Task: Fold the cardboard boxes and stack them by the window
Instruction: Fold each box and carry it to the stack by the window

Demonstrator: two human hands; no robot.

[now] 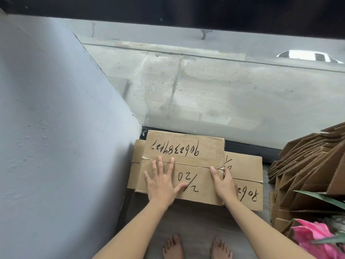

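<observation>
I see the top folded cardboard box lying flat on another flattened box on the floor in the lower middle of the frame, right against the window. My left hand presses flat on it with fingers spread, while my right hand grips its right edge, thumb on top. A pile of flattened cardboard leans at the right edge, with a pink flower below it.

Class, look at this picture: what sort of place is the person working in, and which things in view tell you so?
Probably an indoor corner of a ground-floor room or shop. A large window reaches the floor and shows pavement and a passing car; flattened cardboard boxes lie on wood-look flooring.
</observation>
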